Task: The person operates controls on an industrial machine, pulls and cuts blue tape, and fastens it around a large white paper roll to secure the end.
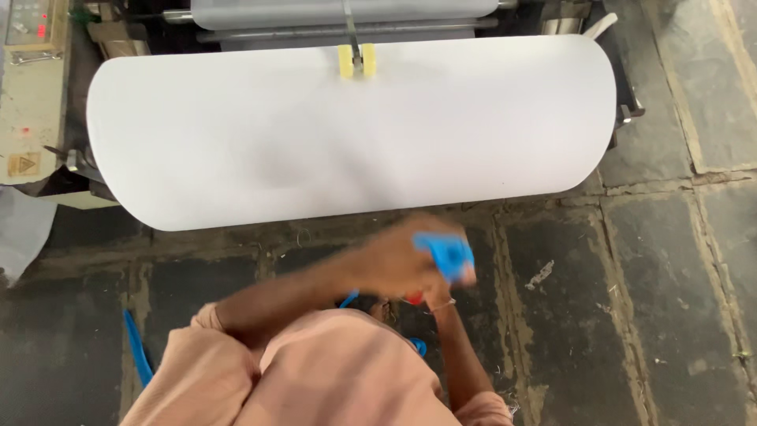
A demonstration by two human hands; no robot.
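My two hands meet low in the middle of the view, both smeared by motion. My left hand [390, 264] reaches across from the left on a bare forearm. My right hand [464, 275] comes up from the lower right, with a thin thread around its wrist. A small bright blue object [445, 252] sits at the fingers of my right hand, right against my left hand. Its shape is too blurred to name. A small red bit [414, 298] shows just beneath the hands. Whether my left hand also grips the blue object cannot be told.
A wide roll of white sheet [347, 134] lies across a machine ahead, with a yellow piece [356, 61] on its top edge. A control panel [27, 87] stands at the left. Dark stone floor slabs [654, 276] lie below. A blue strap [136, 347] hangs at my left.
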